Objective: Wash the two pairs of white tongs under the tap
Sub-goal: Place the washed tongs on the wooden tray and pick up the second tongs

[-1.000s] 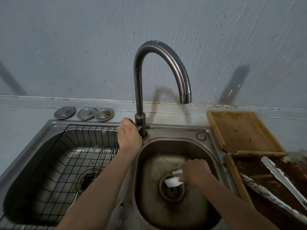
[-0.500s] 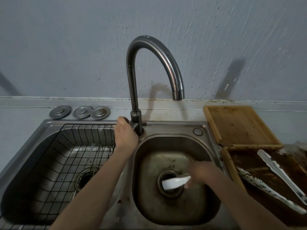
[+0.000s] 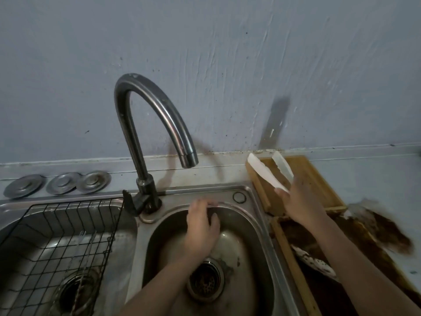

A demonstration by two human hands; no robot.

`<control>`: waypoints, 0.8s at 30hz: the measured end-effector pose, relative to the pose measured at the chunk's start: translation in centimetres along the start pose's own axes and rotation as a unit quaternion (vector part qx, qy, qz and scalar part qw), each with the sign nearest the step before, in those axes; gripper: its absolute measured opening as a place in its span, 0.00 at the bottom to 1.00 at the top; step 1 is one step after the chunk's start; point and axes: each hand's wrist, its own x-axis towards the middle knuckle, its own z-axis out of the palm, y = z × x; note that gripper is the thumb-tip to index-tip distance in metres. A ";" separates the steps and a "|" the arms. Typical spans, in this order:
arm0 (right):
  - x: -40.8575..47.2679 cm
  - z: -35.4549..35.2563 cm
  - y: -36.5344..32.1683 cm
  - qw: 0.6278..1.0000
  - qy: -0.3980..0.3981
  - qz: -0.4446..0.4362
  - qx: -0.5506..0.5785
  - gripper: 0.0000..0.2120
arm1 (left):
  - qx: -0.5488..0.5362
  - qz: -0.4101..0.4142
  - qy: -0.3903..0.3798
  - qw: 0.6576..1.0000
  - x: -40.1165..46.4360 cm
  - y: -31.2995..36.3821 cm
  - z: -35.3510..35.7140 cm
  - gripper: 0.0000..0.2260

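My right hand (image 3: pixel 300 201) is shut on one pair of white tongs (image 3: pixel 266 174), held above the upper wooden tray (image 3: pixel 323 176) with both arms pointing up and to the left. My left hand (image 3: pixel 202 229) hangs over the right sink basin (image 3: pixel 264 226), fingers apart and holding nothing. The second pair of tongs (image 3: pixel 319 264), stained brown, lies in the lower wooden tray (image 3: pixel 286 252), partly hidden by my right forearm. The curved tap (image 3: pixel 159 115) stands behind the basin; no water shows at its spout.
The tap's dark handle (image 3: pixel 128 201) sticks out to the left. A drain strainer (image 3: pixel 206 281) sits in the right basin. A black wire basket (image 3: pixel 57 236) fills the left basin. Three metal discs (image 3: pixel 61 183) lie on the counter behind it. Brown mess spreads beside the trays.
My right hand has lifted the tongs out of the basin and swung them right, over the upper tray. My left hand has let go of the tap handle and moved over the right basin.
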 end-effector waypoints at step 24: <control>7.4 5.9 4.0 0.997 -0.010 0.073 -0.025 0.26 | 0.261 0.228 -0.315 0.884 7.1 2.9 10.1 0.30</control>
